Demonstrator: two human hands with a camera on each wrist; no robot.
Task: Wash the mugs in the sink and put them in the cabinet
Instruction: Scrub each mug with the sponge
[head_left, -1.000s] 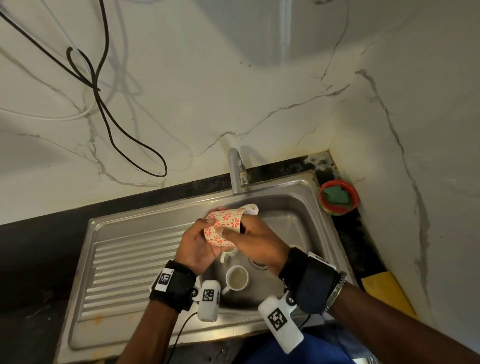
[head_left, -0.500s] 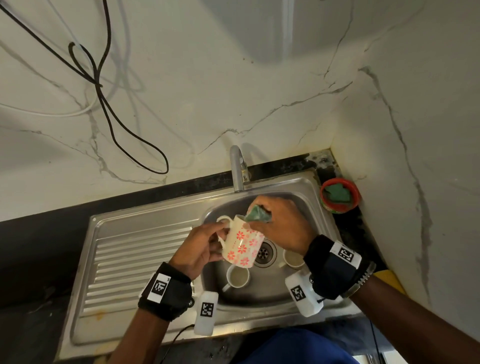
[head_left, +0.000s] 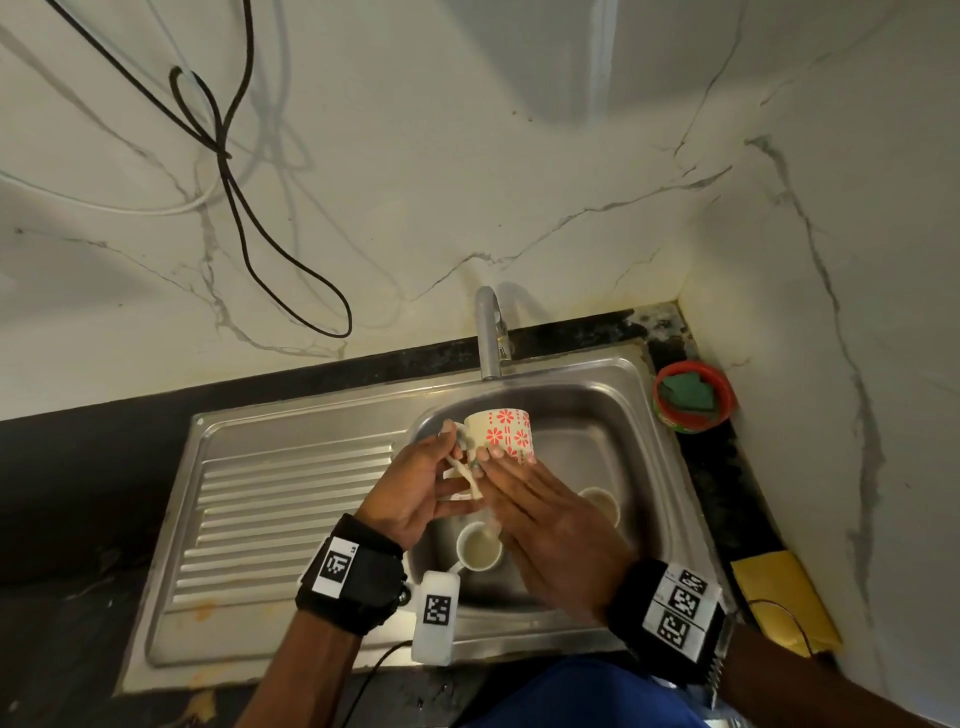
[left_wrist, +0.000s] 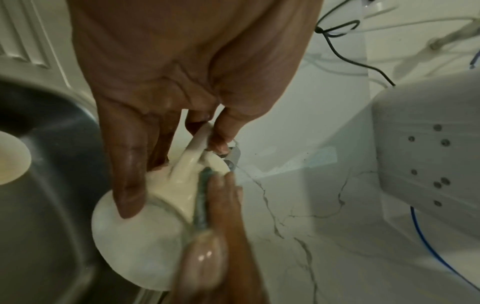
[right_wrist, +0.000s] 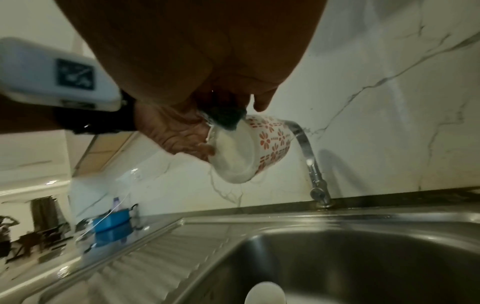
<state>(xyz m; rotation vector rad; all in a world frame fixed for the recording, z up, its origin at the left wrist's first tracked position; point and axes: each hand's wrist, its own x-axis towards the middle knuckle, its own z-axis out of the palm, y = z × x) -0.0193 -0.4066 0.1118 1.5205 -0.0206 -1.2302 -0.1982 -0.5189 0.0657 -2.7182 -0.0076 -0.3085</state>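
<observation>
A cream mug with red flowers (head_left: 501, 431) hangs tipped over the sink basin (head_left: 597, 415), just below the faucet (head_left: 488, 332). My left hand (head_left: 452, 449) grips its handle, thumb on top, in the left wrist view (left_wrist: 176, 164). My right hand (head_left: 498, 462) pinches a green sponge (left_wrist: 201, 201) against the mug's wall by the handle, fingers laid straight along it. The right wrist view shows the sponge (right_wrist: 224, 118) at the mug's rim (right_wrist: 259, 144). Two plain cream mugs (head_left: 479, 545) (head_left: 600, 504) stand upright on the basin floor.
The ribbed draining board (head_left: 285, 509) lies left of the basin. A red bowl holding another green sponge (head_left: 693, 395) sits in the back right corner, and a yellow cloth (head_left: 784, 597) lies on the counter at right. Cables hang on the marble wall.
The floral mug has been turned over and lifted toward the faucet. My right hand with the sponge has shifted from the mug's rim to its near side by the handle.
</observation>
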